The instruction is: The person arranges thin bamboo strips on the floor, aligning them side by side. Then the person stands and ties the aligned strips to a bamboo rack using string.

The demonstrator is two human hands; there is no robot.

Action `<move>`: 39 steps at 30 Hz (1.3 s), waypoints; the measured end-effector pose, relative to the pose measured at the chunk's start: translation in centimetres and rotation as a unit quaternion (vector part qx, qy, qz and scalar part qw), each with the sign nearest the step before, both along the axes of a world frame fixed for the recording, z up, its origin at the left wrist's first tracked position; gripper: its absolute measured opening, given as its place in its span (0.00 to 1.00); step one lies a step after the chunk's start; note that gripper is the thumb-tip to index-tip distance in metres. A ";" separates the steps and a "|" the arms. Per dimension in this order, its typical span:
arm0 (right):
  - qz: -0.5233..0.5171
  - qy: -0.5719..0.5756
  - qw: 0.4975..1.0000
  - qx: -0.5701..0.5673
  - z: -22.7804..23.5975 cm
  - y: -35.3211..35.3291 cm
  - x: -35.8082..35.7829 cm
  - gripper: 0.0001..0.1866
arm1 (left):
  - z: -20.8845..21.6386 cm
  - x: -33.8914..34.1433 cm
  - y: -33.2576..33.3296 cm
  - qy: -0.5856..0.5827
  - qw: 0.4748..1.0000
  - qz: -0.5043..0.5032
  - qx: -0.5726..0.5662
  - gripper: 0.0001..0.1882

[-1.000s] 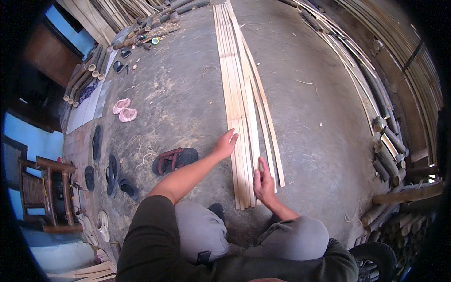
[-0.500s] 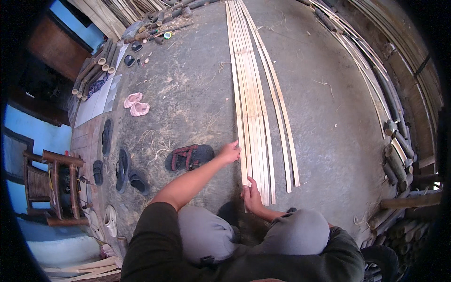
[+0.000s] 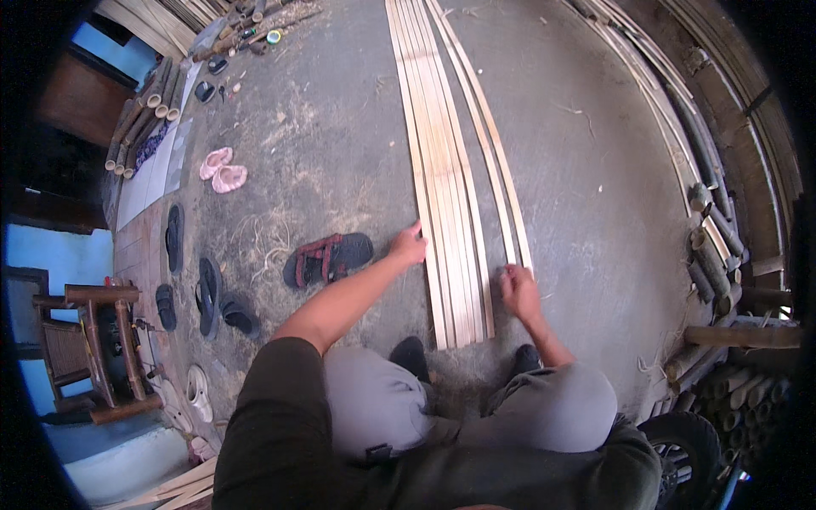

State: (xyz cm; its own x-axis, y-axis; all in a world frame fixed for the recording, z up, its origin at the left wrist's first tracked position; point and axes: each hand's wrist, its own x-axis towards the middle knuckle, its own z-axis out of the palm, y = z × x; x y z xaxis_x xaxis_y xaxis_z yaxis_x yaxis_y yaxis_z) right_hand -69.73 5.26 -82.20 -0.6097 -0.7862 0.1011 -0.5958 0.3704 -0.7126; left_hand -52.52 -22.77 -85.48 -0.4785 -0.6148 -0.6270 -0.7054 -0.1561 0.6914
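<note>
Long, pale bamboo strips [image 3: 446, 187] lie side by side on the floor, running away from me. Two more bamboo strips [image 3: 496, 161] curve apart from them on the right. My left hand [image 3: 409, 244] is at the left edge of the main row, its fingers closed against the outermost strip and partly hidden. At the near ends of the separate pair is my right hand [image 3: 519, 293], fingers curled in around the strip ends, slightly blurred. Those ends are covered by the hand.
Left of the strips lie a black and red sandal pair [image 3: 327, 259], pink shoes [image 3: 223, 170] and several dark slippers [image 3: 208, 297]. A bamboo chair [image 3: 102, 348] stands at the left. Bamboo poles [image 3: 710, 255] line the right side, with a black wheel [image 3: 680, 455] near my right knee.
My right hand has left the near end of the leftmost strip and moved right to the separate pair. My left hand stays by the row's left edge. The view has shifted slightly.
</note>
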 end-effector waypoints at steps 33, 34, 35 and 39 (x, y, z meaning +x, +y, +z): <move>0.013 -0.248 0.964 -0.091 7.5 -3.4 6.8 0.10 | 6.4 -2.7 -1.2 0.074 0.987 0.007 -0.141 0.34; 0.025 -0.305 0.950 -0.063 8.2 -3.4 8.3 0.11 | 7.2 -2.9 -1.2 0.100 0.989 0.028 -0.107 0.34; 0.027 -0.341 0.937 -0.075 7.2 -3.4 9.5 0.11 | 7.9 -3.0 -1.1 0.123 0.988 0.050 -0.083 0.33; 0.055 -0.430 0.901 -0.017 5.0 -2.7 13.9 0.12 | 8.2 -1.5 -0.2 0.176 0.978 0.108 -0.011 0.30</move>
